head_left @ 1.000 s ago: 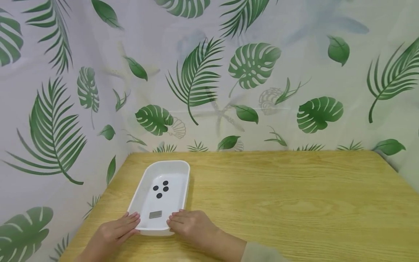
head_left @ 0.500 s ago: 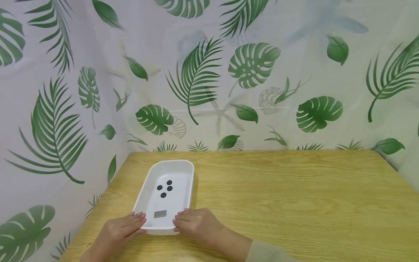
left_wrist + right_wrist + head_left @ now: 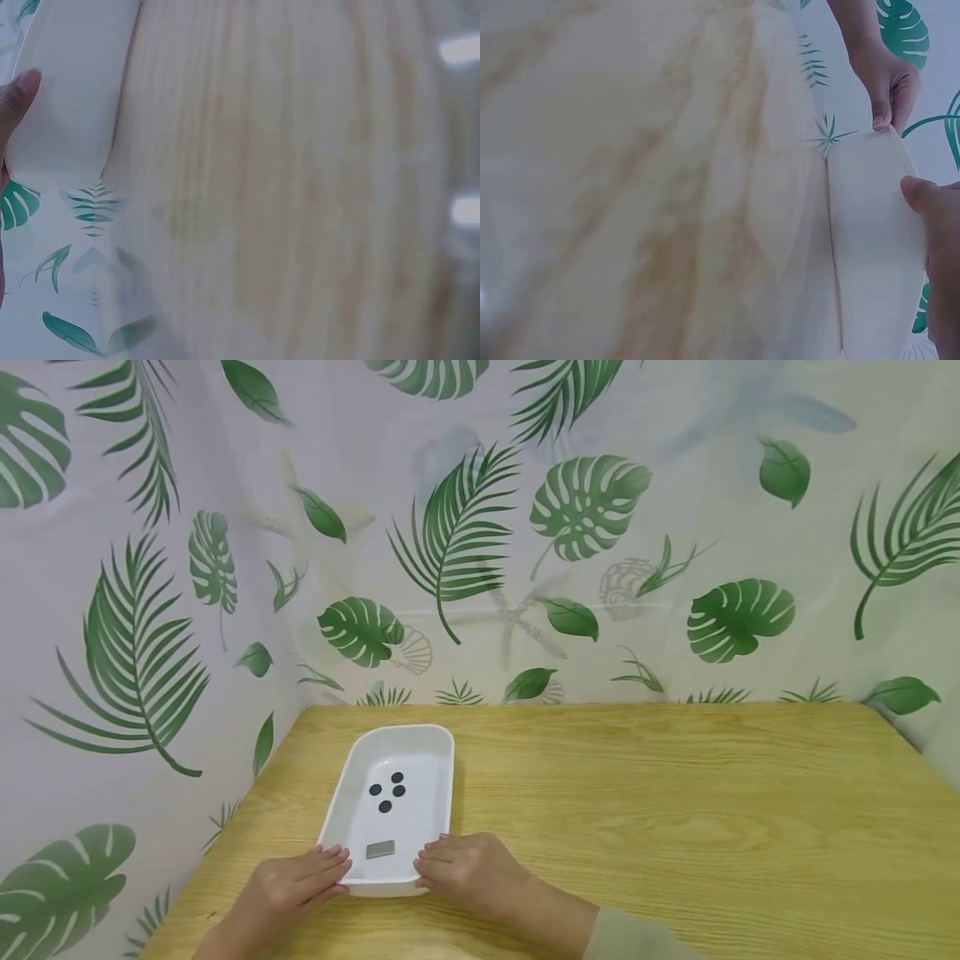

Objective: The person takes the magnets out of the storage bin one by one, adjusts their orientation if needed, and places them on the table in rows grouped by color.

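A white rectangular tray [image 3: 416,810] with rounded corners stands on the left part of the table in the head view. Inside it lie several small black discs [image 3: 386,807] and, nearer the front, one small grey rectangular block [image 3: 380,849]. My left hand [image 3: 288,887] grips the tray's near left corner, fingers over the rim. At the near right corner my right hand [image 3: 480,875] holds the rim the same way. The left wrist view has the left thumb [image 3: 25,84] against the tray's outer wall; the right wrist view has the right thumb [image 3: 921,193] pressed there too.
The wood-grain table [image 3: 675,827] extends to the right of the tray. A white cloth [image 3: 480,677] printed with green leaves hangs along the back and left sides of the table.
The tray has slid a little to the right, with both hands still holding its near corners. The discs and the grey block have moved along with it. The head view has shifted slightly.
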A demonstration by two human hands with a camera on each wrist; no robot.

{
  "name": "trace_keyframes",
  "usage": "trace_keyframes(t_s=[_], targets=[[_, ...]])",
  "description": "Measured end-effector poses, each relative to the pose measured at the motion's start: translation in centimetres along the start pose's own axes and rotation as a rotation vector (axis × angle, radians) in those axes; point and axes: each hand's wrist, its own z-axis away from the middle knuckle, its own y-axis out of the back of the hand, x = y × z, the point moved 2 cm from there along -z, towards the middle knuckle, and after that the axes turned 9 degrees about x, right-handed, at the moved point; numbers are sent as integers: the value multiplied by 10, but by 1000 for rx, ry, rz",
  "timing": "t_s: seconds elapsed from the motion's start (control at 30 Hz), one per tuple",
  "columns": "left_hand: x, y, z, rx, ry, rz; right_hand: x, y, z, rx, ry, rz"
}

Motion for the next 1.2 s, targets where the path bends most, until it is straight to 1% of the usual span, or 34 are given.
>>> trace_keyframes(t_s=[0.17, 0.3, 0.37, 0.47, 0.6, 0.7, 0.8, 1.0, 1.2], targets=[[2, -1, -2, 4, -6, 14, 2, 6, 1, -15, -10, -30], [3, -5, -4, 14, -9, 33, 4, 10, 3, 7, -12, -38], [3, -7, -6, 14, -7, 54, 5, 11, 5, 28, -1, -32], [4, -11, -9, 27, -17, 84, 8, 12, 10, 74, 37, -36], [6, -16, -15, 56, -65, 96, 14, 16, 19, 125, 118, -64], [8, -19, -19, 62, -86, 98, 19, 18, 24, 134, 176, -66], [10, -21, -24, 64, -106, 96, 24, 21, 27, 127, 209, -69], [13, -25, -30, 68, -133, 120, 29, 28, 31, 119, 208, -111], [16, -29, -36, 81, -168, 118, 33, 34, 31, 159, 240, -108]])
